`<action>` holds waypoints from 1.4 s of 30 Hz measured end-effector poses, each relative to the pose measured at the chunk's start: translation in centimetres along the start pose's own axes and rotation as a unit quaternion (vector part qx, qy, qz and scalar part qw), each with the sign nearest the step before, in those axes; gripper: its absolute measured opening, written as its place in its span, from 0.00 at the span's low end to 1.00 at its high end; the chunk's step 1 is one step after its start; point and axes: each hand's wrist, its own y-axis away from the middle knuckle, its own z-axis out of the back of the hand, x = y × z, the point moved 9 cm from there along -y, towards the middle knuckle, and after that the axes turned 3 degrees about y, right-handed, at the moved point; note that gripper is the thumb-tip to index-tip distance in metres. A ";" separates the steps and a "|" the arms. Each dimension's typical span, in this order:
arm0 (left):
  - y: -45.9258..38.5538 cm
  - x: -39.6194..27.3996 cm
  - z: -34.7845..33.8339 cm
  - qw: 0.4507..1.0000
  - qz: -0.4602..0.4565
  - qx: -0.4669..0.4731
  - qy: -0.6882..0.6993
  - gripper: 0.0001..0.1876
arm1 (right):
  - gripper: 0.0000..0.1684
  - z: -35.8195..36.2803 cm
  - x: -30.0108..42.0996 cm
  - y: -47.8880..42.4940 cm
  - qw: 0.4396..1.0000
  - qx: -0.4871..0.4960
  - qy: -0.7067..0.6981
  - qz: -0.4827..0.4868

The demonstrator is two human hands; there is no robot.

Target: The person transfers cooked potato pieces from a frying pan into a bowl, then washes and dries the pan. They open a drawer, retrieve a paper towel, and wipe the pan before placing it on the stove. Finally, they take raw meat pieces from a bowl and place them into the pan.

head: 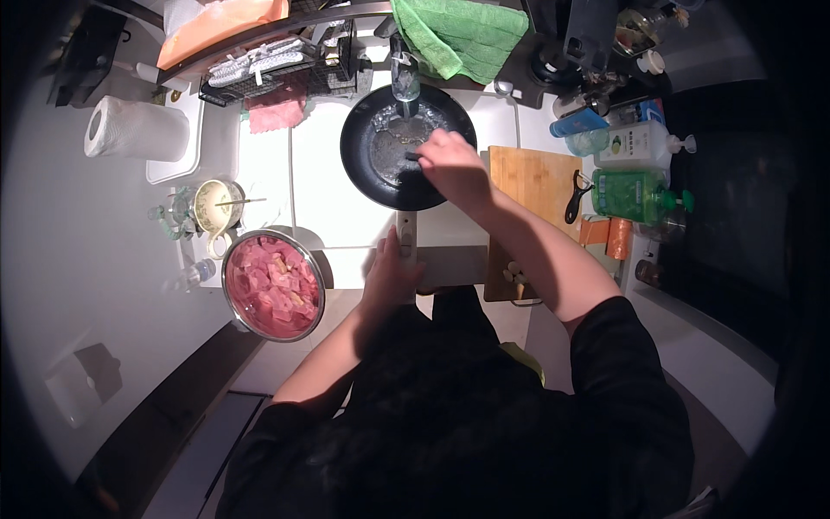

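A black frying pan lies under a running faucet, its inside wet with water and some foam. My left hand grips the pan's light handle near the front edge. Over the pan's right side is my right hand, its fingers closed around a small dark item that I cannot identify; most of it is hidden by the hand. Left of the pan stands a metal bowl of cut raw meat.
A wooden cutting board on the right holds a black peeler and several pale pieces. Soap bottles stand beyond it. On the left are a patterned cup and a paper towel roll. A green towel hangs behind.
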 end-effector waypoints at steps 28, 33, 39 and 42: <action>0.1 -3.4 0.7 0.989 -0.033 -0.026 -0.139 0.42 | 0.15 -7.3 -4.4 -6.0 0.964 0.228 0.111 0.080; -0.1 -3.0 0.7 0.993 0.026 0.006 -0.114 0.44 | 0.16 -10.5 -2.7 -6.0 0.961 0.278 -0.006 0.001; 0.1 -2.9 0.6 0.993 -0.009 -0.009 -0.121 0.43 | 0.19 -10.8 -4.1 -8.9 0.976 0.194 0.062 -0.080; 0.1 -3.4 0.6 0.991 -0.018 -0.018 -0.129 0.42 | 0.20 -12.9 0.5 -7.5 0.973 0.229 -0.034 -0.019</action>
